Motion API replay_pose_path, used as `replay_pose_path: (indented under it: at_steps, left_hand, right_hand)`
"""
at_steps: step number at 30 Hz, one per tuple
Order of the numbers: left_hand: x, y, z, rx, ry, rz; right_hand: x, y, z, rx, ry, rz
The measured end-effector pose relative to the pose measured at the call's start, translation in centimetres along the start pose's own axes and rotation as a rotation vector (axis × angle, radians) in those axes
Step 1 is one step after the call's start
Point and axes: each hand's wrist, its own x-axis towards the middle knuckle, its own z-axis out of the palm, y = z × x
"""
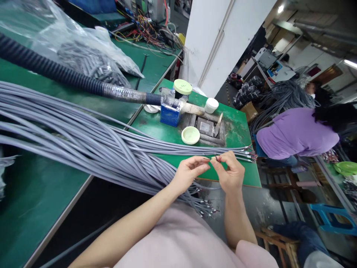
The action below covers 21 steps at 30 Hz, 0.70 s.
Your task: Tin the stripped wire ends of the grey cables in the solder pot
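My left hand is closed in a pinch on a thin dark wire. Close beside it, fingertips almost meeting, my right hand pinches a small cluster of red and black wires. Both hands are held over the near edge of the green table. Just behind them runs a row of grey cables, whose ends show bare coloured wires and white tips at the right. A thicker bundle of grey cables sweeps in from the left, its stripped ends hanging below my hands.
A square metal pot is set in the table, a flat scraper-like tool leaning there. Around it are a pale green dish, a white tub and a blue box under a ribbed hose. A person in purple sits at right.
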Motion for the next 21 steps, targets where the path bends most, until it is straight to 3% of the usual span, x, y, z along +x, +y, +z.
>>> replay_pose_path:
  at_steps: [4,8,16,21]
  left_hand:
    - [0.5,-0.2,1.9,-0.306,0.043,-0.030]
    - [0.4,-0.2,2.1,-0.431,0.114,-0.073]
    - [0.6,0.1,2.0,-0.433,0.027,-0.113]
    - [0.6,0.9,1.8,-0.374,-0.050,-0.055]
  right_hand:
    - [0.1,-0.5,0.3,-0.009,-0.030,0.041]
    - [0.1,-0.5,0.2,0.010,-0.064,0.063]
    - [0.2,0.2,0.0,0.139,-0.148,0.226]
    - [0.3,0.3,-0.3,0.195,-0.188,0.219]
